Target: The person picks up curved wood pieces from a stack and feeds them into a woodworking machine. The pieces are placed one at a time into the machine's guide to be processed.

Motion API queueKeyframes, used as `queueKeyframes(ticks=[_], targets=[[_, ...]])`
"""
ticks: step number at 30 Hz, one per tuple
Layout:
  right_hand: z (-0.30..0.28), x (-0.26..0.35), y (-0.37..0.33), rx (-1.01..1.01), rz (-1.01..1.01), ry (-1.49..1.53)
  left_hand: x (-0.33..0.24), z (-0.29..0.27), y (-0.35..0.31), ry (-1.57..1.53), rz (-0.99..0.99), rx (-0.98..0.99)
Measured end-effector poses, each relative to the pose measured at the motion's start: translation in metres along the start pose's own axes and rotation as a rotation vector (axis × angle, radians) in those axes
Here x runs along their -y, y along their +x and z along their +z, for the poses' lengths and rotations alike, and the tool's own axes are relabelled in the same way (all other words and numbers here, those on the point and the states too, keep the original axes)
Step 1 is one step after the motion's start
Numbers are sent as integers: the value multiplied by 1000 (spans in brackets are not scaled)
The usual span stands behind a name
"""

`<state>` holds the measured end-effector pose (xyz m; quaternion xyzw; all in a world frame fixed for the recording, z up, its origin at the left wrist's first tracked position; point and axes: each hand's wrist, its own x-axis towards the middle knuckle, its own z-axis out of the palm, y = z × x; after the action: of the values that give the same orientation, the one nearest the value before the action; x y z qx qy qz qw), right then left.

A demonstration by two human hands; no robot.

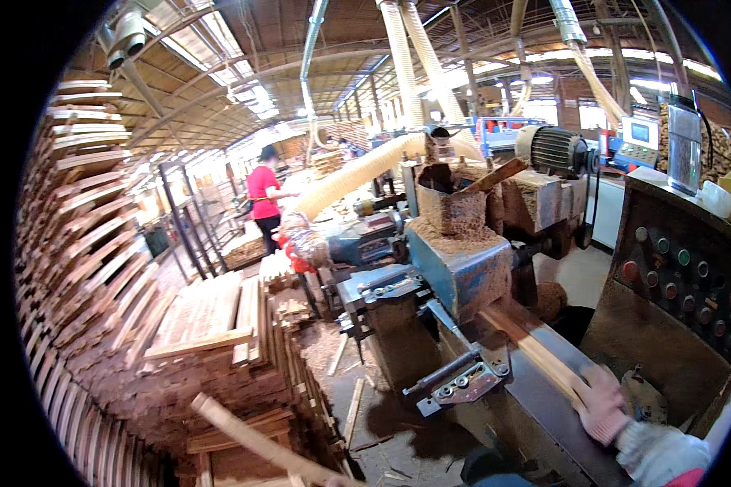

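My right hand (603, 406), in a light grey sleeve, is closed round the near end of a wooden strip (536, 351). That strip lies along the machine's flat metal bed (568, 357), its far end under a blue housing (467, 268) heaped with sawdust. At the lower edge only a sliver of my left hand (345, 482) shows, at the end of a second wooden strip (256, 440). This strip slants up and left over a stack of boards; my left fingers are mostly out of view.
On the right stands a control panel (682, 284) with several coloured buttons. A metal guide bracket (463, 381) sits left of the bed. Stacked boards (199, 316) and a tall lumber pile (89, 227) fill the left. Farther back, a person in red (262, 191) stands near a ribbed hose (357, 174).
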<state>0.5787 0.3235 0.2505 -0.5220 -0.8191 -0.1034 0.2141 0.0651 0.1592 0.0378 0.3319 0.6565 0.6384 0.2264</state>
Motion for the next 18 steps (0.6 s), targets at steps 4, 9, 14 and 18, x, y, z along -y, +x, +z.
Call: queueKeyframes(ticks=[4,9,14,18], targets=[[68,-22,36,51,70,-33,-100,112,-14,-178,-380,182],[-25,93,21,248,-334,511,-158,238,-79,-594,-270,406],[-64,40,-95,172,83,200,-174,266,-121,-587,-444,1123],[-106,10,-180,326,268,-15,-126,243,-96,-468,-644,916]])
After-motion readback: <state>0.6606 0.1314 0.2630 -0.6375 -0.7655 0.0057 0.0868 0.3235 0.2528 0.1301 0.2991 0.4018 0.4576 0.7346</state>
